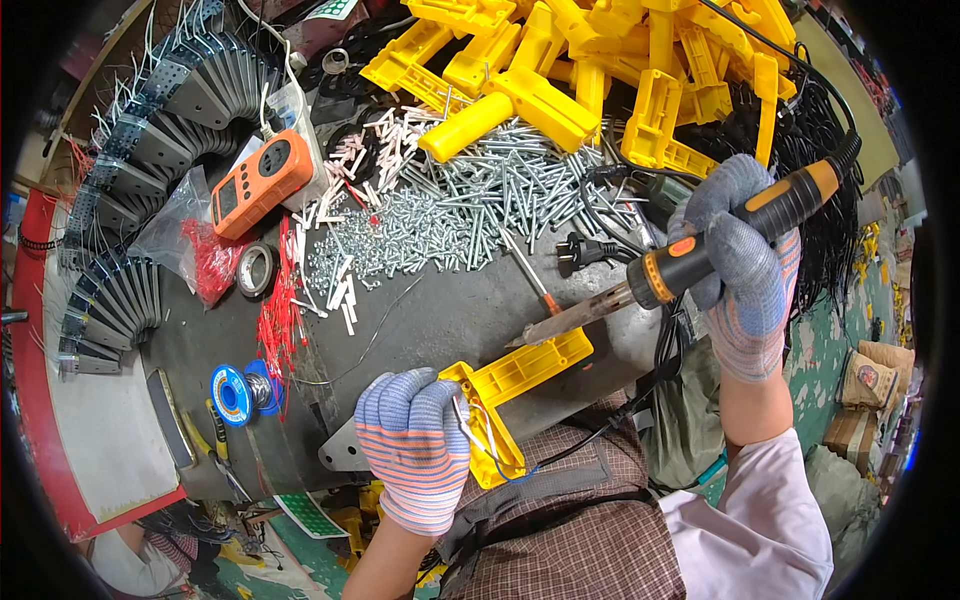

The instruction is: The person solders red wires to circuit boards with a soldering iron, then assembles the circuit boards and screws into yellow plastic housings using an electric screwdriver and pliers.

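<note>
My left hand (413,445), in a striped knit glove, is closed around a yellow plastic housing (540,367) near the front edge of the dark work surface. White and blue wires (487,437) lie in the housing's near part. A grey metal plate with holes (343,452) juts out left of this hand; whether the hand grips it is hidden. My right hand (740,265), gloved too, wraps the black and orange handle of a soldering iron (690,268). The iron slopes down leftward, its tip by the housing's far arm; contact I cannot tell.
Screws (470,205) and yellow housings (640,60) are heaped behind. A screwdriver (530,270) lies beyond the iron. Leftward are an orange meter (262,182), black tape (257,270), red sleeves (278,335), a solder spool (231,395), pliers (222,450) and stacked metal plates (112,300).
</note>
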### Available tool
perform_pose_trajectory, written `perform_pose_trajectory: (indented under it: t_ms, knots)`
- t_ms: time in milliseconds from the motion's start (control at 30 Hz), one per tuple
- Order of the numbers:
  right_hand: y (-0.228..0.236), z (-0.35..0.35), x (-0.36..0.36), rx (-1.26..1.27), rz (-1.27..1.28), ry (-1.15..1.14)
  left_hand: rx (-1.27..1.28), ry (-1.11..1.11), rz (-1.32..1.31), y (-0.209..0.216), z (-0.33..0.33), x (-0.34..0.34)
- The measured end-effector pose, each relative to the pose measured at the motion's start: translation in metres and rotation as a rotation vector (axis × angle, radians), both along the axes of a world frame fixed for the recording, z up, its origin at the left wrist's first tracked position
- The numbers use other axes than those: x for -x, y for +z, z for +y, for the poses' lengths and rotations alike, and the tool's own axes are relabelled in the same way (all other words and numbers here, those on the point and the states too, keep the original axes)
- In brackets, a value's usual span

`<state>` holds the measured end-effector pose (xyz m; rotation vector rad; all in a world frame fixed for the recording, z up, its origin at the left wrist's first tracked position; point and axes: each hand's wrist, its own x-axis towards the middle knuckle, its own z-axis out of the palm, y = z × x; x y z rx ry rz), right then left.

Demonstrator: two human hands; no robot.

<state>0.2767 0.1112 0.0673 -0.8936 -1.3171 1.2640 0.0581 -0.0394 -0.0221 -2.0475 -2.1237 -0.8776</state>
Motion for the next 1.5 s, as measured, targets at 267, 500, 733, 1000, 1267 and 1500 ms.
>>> perform_pose_trajectory:
  t_ms: [267,500,733,1000,1267,1500]
  knots:
    - [-0.0044,0.0014,0.0005,-0.059,0.034,-0.011,0.008,0.003,0.0,0.0009,-0.0004,-0.001]
    - [-0.0031,-0.0007,0.0007,-0.014,0.043,0.02,0.012,0.011,-0.001,-0.0005,-0.0012,-0.0008]
    - [-0.0011,-0.0017,0.0019,-0.02,0.022,0.023,0.018,0.01,0.0,-0.0011,-0.0014,-0.0002]
    - [-0.0028,-0.0012,0.0019,-0.042,0.01,0.006,0.013,0.007,0.011,-0.0008,-0.0017,0.0]
    - [-0.0034,-0.0014,0.0016,-0.037,0.031,0.022,0.009,0.005,0.005,-0.0003,-0.0018,-0.0005]
    - [-0.0043,-0.0004,0.0018,-0.094,0.001,0.001,0.002,-0.001,0.008,-0.0004,-0.0006,0.0001]
